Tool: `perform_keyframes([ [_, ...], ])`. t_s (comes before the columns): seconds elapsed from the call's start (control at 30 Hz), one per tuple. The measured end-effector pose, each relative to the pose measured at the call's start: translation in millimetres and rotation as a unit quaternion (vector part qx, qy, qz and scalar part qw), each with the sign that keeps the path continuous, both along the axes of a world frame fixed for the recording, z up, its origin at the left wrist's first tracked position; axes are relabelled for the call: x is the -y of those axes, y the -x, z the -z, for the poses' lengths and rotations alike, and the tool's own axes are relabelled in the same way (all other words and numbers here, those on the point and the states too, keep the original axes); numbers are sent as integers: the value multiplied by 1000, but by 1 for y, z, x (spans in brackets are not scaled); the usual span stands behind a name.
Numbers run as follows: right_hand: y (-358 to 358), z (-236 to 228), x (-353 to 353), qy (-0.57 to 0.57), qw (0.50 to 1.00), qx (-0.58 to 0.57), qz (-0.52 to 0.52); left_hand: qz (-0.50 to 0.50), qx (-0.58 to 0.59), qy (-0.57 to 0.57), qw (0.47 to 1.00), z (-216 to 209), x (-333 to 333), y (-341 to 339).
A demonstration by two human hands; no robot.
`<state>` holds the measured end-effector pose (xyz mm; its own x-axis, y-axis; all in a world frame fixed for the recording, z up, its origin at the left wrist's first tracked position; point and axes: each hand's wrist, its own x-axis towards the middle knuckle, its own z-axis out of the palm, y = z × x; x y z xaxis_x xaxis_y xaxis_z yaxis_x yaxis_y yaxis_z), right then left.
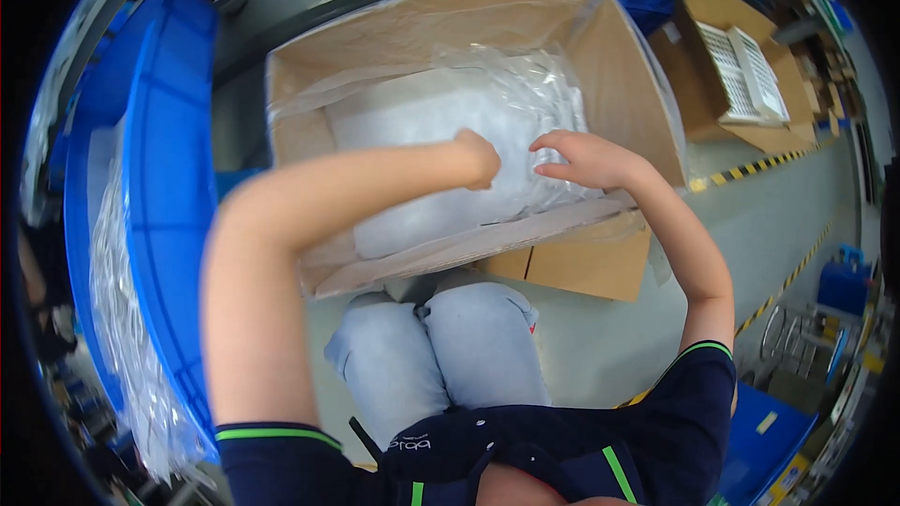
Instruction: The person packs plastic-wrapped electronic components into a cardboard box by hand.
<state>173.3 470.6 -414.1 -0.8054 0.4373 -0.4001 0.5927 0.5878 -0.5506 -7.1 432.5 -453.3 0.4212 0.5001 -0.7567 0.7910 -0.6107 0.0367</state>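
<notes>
Fingers parted on my right hand (595, 161), thumb and forefinger open in a gap that points left, nothing visibly pinched between them; on my left hand (480, 159) they're curled down and blurred, so I can't tell whether they're gripping anything. Right below and beyond my right fingers, here's the crumpled clear plastic (525, 75), lying inside the carton: its bunch runs lengthwise from the far side down along the right, some of it under my palm, and whether I'm touching it I can't say. Right hand's the nearer, no contest; the left sits across a short gap, over the smooth white layer (412, 136) that covers much of the bottom. In the way: my own left forearm, stretched across the white layer, and the near wall between my knees (478, 337) and the contents, loose liner film (562, 217) sagging along it. Outward now, the carton (637, 84) rises all round, brown cardboard (600, 267) sticking out below its near edge. Off left, a tall blue bin (173, 178) with more clear film (136, 365); upper right, an open box (689, 103) holding white slotted trays (750, 75).
</notes>
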Motion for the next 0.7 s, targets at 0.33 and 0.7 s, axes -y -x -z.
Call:
perform_keyframes([
  [0.33,9,14,15,-12,998,45,-29,-242,-60,-613,750,-304,185,200],
  [0.7,9,13,6,35,993,106,32,-671,-108,-174,712,-197,305,348],
])
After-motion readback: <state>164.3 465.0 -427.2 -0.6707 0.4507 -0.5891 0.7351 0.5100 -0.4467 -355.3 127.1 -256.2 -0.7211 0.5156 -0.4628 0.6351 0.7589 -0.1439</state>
